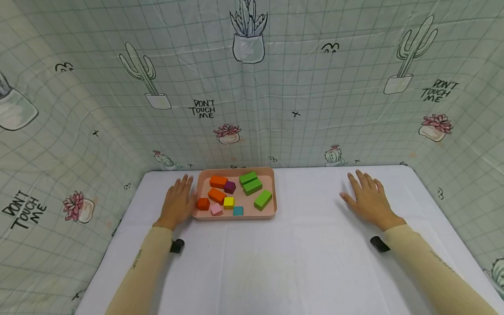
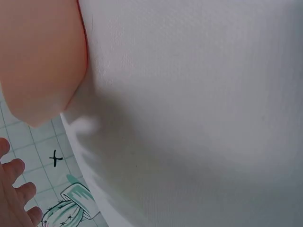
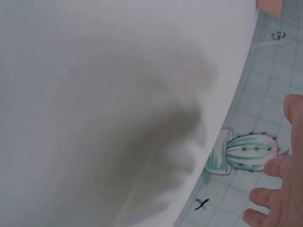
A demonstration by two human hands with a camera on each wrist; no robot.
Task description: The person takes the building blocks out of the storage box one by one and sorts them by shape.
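In the head view my left hand (image 1: 179, 203) is stretched out at the left end of a shallow pink tray (image 1: 256, 215), its thumb right at the rim. Small blocks lie loose in the tray: orange blocks (image 1: 218, 182), green blocks (image 1: 252, 187), a red block (image 1: 203, 204), a purple block (image 1: 230, 187), a yellow block (image 1: 229, 202), a pink block (image 1: 216, 209) and a teal block (image 1: 238, 211). Far to the right of the tray, my right hand (image 1: 369, 199) is spread over the white cloth, holding nothing; its shadow falls on the cloth in the right wrist view.
A white cloth (image 1: 275, 262) covers the table. Behind and along both sides hangs a gridded curtain (image 1: 275, 87) printed with cacti. Small black devices, one by the left wrist (image 1: 177, 246) and one by the right wrist (image 1: 379, 244), sit under the sleeves.
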